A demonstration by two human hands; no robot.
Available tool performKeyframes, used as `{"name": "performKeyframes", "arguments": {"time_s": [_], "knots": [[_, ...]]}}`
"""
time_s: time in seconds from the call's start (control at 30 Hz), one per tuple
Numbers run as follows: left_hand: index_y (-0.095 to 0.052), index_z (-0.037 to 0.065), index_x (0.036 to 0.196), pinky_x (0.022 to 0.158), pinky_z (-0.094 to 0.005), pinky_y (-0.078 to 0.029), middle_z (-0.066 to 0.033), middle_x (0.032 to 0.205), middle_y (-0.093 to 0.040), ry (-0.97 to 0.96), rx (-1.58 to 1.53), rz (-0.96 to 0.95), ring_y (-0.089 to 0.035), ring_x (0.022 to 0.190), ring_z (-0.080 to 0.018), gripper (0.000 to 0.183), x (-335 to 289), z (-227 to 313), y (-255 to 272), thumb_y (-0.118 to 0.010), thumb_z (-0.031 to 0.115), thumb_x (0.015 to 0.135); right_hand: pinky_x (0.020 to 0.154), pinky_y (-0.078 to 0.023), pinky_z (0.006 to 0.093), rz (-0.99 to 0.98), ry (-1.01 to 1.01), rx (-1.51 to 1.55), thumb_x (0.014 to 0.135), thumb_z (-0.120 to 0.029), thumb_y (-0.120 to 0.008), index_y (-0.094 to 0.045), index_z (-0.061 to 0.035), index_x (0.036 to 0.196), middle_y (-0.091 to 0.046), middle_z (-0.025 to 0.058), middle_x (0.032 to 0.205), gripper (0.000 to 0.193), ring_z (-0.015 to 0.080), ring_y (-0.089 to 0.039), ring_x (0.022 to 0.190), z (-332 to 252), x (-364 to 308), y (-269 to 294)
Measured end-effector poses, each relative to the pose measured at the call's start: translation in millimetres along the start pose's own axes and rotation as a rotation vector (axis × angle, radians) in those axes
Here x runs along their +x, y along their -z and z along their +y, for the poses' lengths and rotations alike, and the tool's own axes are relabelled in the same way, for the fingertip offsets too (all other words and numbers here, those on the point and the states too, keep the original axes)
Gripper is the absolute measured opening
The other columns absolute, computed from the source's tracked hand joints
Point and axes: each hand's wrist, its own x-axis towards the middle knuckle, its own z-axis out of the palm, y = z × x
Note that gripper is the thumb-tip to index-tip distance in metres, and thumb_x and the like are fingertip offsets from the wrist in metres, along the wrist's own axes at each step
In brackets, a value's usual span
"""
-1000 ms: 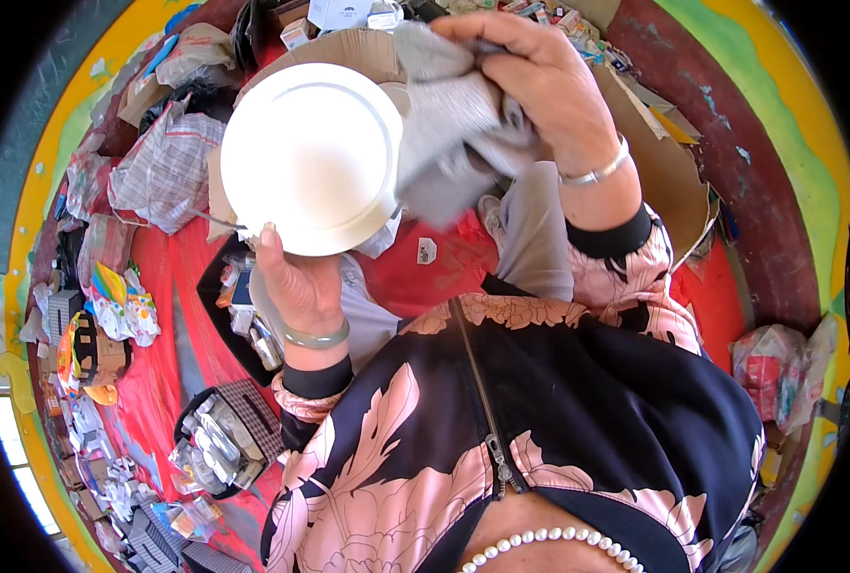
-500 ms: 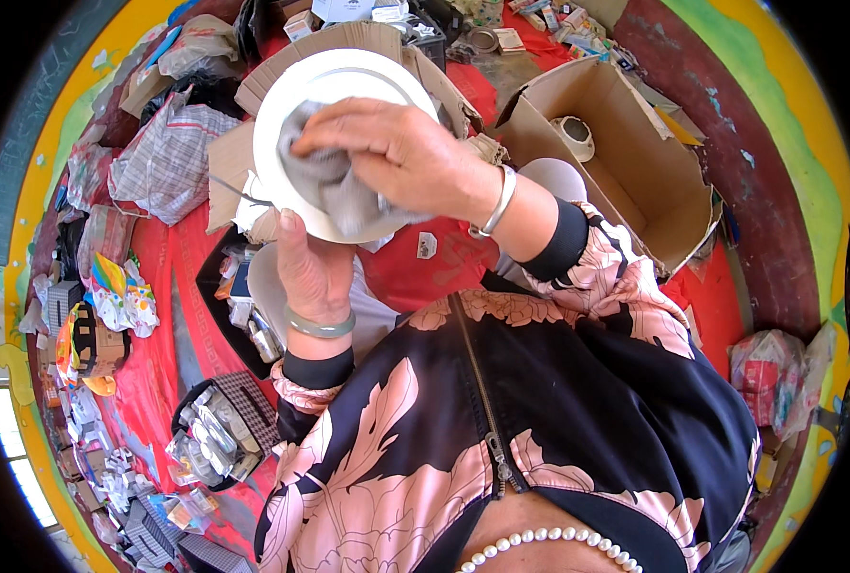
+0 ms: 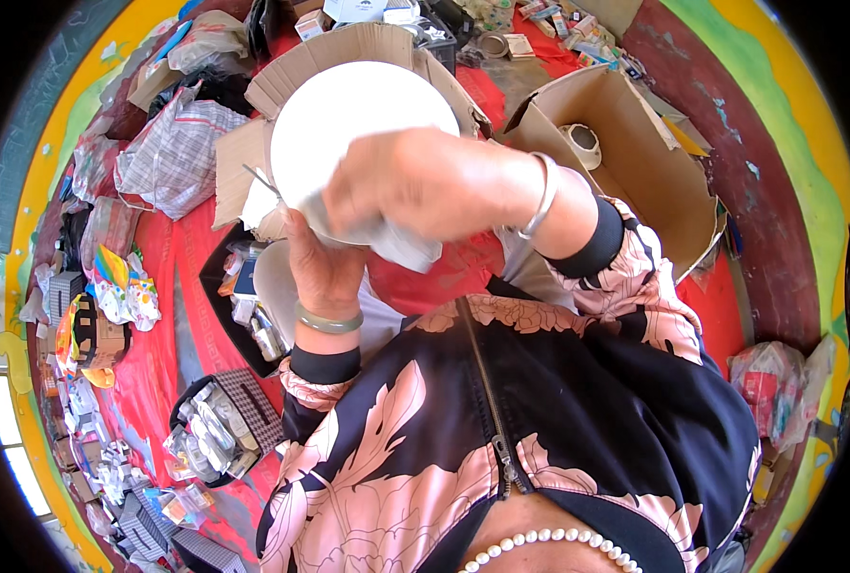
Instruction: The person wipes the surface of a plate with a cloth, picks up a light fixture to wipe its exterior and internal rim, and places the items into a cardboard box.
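Note:
A round white disc [image 3: 353, 115] with a smooth bright face is held up in front of me, tilted toward me. A thin dark wire [image 3: 261, 180] sticks out at its left edge. My left hand [image 3: 325, 272] grips the lower left rim, the thumb on the near side and the fingers hidden behind. My right hand [image 3: 415, 186], smeared by motion, is closed on a crumpled grey cloth [image 3: 408, 250] at the disc's lower right part. Some of the cloth hangs below the hand.
An open cardboard box [image 3: 334, 48] stands behind the disc, another [image 3: 649, 181] at right with a round white-rimmed part [image 3: 580, 143] inside. A black box [image 3: 243, 315] of small goods and a checked bin [image 3: 253, 406] stand at left. Checked bags [image 3: 181, 153] lie on red sheeting [image 3: 148, 382].
My right hand has swept the cloth from the middle of the disc down and right toward its lower edge. The disc has shifted slightly down and right, its upper face now uncovered.

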Motion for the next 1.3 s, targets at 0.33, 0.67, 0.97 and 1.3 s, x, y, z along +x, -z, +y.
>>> {"name": "performKeyframes", "arguments": {"time_s": [0.33,0.67,0.97,1.3], "knots": [[-0.030,0.014,0.140,0.106,-0.0431,-0.031,-0.0067,0.141,-0.036,-0.029,0.006,0.054,-0.036,0.129,-0.0252,0.078,2.4,0.2,-11.9,-0.052,0.062,0.082,0.081,-0.049,0.0353,0.132,-0.015,-0.362,0.067,-0.007,-0.060,-0.066,-0.0054,0.102,-0.060,0.0076,0.111,0.035,0.0266,-0.057,0.093,-0.2,13.3,-29.5],[-0.039,0.003,0.133,0.097,-0.0388,-0.041,-0.0133,0.125,-0.053,-0.135,0.027,0.066,-0.053,0.112,-0.0256,0.063,-3.1,8.6,-8.7,-0.051,0.047,0.090,0.077,-0.048,0.0347,-0.189,0.038,-0.340,0.071,-0.012,-0.058,-0.068,-0.0079,0.092,-0.060,0.0016,0.111,0.024,0.0213,-0.055,0.094,-11.8,-2.4,-29.6],[-0.038,0.004,0.133,0.098,-0.0438,-0.040,-0.0123,0.129,-0.049,-0.124,0.114,0.179,-0.050,0.116,-0.0283,0.064,-1.8,15.2,-18.2,-0.064,0.032,0.081,0.072,-0.050,0.0328,-0.379,0.000,-0.255,0.067,-0.004,-0.057,-0.068,-0.0079,0.090,-0.062,0.0020,0.107,0.025,0.0213,-0.056,0.092,-8.7,-22.1,-1.7],[-0.035,0.008,0.136,0.100,-0.0474,-0.038,-0.0102,0.132,-0.046,-0.008,0.157,0.128,-0.045,0.122,-0.0274,0.058,-5.8,8.5,-21.2,-0.058,0.021,0.085,0.086,-0.047,0.0396,0.373,-0.025,-0.404,0.068,-0.001,-0.055,-0.064,-0.0029,0.099,-0.060,0.0156,0.111,0.032,0.0333,-0.056,0.102,5.9,-0.3,8.9]]}}
